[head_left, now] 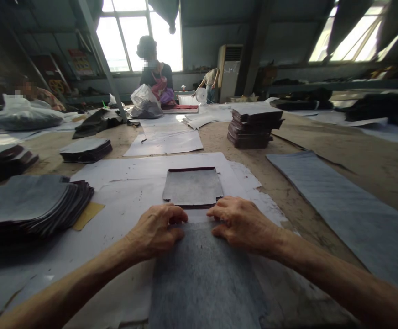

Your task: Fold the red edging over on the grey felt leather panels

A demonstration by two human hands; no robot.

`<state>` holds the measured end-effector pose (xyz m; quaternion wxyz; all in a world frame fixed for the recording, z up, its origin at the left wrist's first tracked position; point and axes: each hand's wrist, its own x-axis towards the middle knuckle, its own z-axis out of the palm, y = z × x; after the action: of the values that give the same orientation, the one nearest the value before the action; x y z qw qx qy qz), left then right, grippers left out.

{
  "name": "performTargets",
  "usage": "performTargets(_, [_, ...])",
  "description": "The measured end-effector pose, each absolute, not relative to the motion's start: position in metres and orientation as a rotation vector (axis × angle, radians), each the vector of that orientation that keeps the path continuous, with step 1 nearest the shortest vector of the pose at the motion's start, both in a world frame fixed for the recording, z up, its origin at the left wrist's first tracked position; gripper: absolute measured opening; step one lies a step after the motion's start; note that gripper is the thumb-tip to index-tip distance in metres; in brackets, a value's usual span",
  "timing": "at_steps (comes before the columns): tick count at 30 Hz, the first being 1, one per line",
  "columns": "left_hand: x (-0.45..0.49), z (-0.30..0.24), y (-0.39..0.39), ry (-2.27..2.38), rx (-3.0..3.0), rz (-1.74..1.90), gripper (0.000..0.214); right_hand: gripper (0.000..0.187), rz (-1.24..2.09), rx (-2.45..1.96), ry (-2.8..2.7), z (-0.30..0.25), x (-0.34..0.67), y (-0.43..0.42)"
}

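A small grey piece with a dark red edge lies on white paper in front of me. A larger grey felt sheet runs from my body up to its near edge. My left hand rests on the sheet's far left corner, fingers curled and pinching at the edge where the two pieces meet. My right hand sits at the far right corner, fingers bent down onto the same edge. What the fingertips grip is hidden.
A fanned stack of grey and dark pieces lies at my left, with a yellow scrap beside it. A tall dark stack stands ahead right. A long grey sheet lies at the right. People work at the far end.
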<state>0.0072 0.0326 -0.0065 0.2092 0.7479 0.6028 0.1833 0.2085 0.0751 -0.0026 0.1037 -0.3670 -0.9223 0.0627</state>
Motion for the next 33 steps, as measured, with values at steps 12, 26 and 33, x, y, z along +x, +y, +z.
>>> performTargets(12, [0.0,-0.031,0.026,1.398,2.618,0.931,0.028,0.023,-0.025,-0.593,-2.607,-0.018,0.225,0.074])
performTargets(26, [0.001,-0.036,0.011,1.244,2.808,0.805,0.033,0.026,-0.398,-0.298,-2.734,-0.021,0.229,0.072])
performTargets(33, [0.003,-0.037,0.014,1.216,2.89,0.828,0.028,0.026,-0.549,-0.259,-2.73,-0.022,0.228,0.069])
